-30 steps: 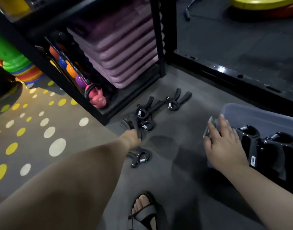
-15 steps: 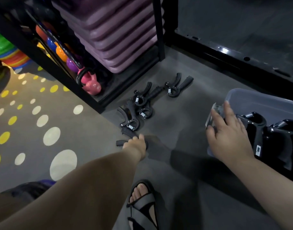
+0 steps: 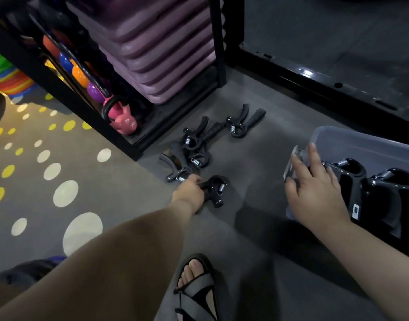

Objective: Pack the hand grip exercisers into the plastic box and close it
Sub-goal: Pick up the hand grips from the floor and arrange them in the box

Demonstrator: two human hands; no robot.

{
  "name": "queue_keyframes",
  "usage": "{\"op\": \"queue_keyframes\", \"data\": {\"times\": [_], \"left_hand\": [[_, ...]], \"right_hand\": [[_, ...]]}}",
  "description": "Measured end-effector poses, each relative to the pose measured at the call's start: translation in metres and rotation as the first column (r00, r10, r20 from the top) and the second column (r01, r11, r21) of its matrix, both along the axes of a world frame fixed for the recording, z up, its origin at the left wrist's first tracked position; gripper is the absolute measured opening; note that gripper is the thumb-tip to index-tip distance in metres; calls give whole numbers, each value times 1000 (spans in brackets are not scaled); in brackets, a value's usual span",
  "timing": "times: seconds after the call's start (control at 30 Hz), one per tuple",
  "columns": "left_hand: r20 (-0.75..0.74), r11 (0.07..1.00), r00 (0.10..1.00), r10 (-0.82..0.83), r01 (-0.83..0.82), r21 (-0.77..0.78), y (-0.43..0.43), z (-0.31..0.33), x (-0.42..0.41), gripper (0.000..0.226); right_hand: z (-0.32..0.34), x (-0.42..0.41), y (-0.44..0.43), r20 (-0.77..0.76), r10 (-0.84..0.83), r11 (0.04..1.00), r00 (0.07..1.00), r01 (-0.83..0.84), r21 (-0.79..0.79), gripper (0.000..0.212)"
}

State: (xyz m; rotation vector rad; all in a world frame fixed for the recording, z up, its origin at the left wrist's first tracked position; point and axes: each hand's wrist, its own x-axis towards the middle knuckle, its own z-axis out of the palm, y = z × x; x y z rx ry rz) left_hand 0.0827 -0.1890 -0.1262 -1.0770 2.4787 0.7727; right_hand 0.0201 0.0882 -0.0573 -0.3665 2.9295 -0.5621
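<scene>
Several black hand grip exercisers with steel springs lie on the grey floor. My left hand (image 3: 189, 191) grips the handles of the nearest exerciser (image 3: 214, 189). A cluster of exercisers (image 3: 189, 151) lies just beyond it, and one more exerciser (image 3: 241, 122) lies farther back. The translucent plastic box (image 3: 351, 144) stands at the right with several black exercisers (image 3: 372, 181) inside. My right hand (image 3: 314, 188) rests on the box's near-left corner, fingers spread over its grey latch (image 3: 296, 161).
A black shelf rack (image 3: 218, 40) at the back holds stacked purple step boards (image 3: 157, 47), a pink kettlebell (image 3: 122, 118) and coloured balls. A black metal frame (image 3: 326, 82) runs at the back right. My sandalled foot (image 3: 196, 286) is at the bottom centre.
My left hand left the cluster, came nearer and closed round the closest exerciser's handles, turning it. My right hand stayed on the box corner.
</scene>
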Motion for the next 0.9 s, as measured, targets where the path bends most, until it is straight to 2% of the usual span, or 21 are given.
{"op": "queue_keyframes", "data": {"times": [0.07, 0.13, 0.27, 0.4, 0.53, 0.63, 0.77, 0.9], "left_hand": [[216, 977, 971, -106, 143, -161, -4, -1, 4, 41], [424, 934, 887, -183, 291, -206, -4, -3, 12, 53], [536, 855, 789, -300, 472, -216, 4, -14, 15, 56], [518, 835, 780, -351, 511, -204, 16, -14, 9, 52], [433, 960, 876, -211, 270, -80, 26, -4, -3, 55], [368, 991, 920, -132, 131, 26, 36, 6, -13, 65], [288, 991, 949, -131, 115, 72, 49, 14, -20, 49], [201, 992, 974, -103, 85, 93, 65, 26, -31, 51]], "right_hand": [[1, 0, 0, 1, 4, 1000, 1000, -4, 2, 56], [1, 0, 0, 0, 7, 1000, 1000, -7, 2, 56], [1, 0, 0, 0, 11, 1000, 1000, -11, 4, 56], [0, -1, 1, -8, 16, 1000, 1000, -16, 5, 57], [-2, -1, 1, -10, 15, 1000, 1000, -15, 1, 57], [-3, -2, 0, -15, 26, 1000, 1000, -26, 5, 57], [-3, -2, 1, -7, 28, 1000, 1000, -28, 3, 57], [1, -2, 1, 10, 40, 999, 999, -40, 6, 59]]}}
